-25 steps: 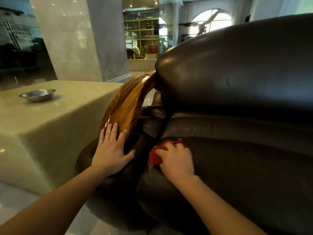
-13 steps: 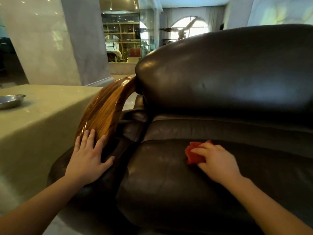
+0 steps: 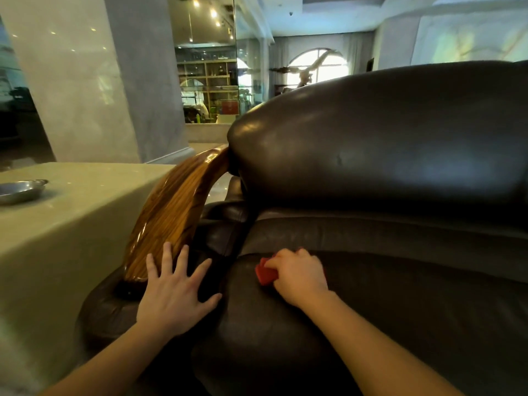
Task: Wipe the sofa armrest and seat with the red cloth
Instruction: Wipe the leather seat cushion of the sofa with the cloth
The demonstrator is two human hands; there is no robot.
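Red cloth point(image 3: 266, 274) sits bunched under the right hand point(image 3: 300, 277), fingers gripping it on the seat point(image 3: 400, 310); at nine o'clock, left hand point(image 3: 174, 295) rests fingers spread on the armrest point(image 3: 171, 212).

Seat point(image 3: 400, 324): wide and bare to the right of the right hand point(image 3: 300, 277); a hand can slide there freely.
Backrest point(image 3: 385, 144): a big dark wall behind the seat; it blocks the way back.
Left side of seat: the red cloth point(image 3: 264, 274) and right hand sit near the seat's left edge, close to the dark gap beside the armrest.
Wooden armrest point(image 3: 174, 215): curves up high and blocks the left side.
Left hand point(image 3: 174, 295): spread flat at the foot of the wood, filling that spot.
Desk point(image 3: 57, 224): just past the armrest, mostly bare, with a metal dish point(image 3: 20, 191) far back.
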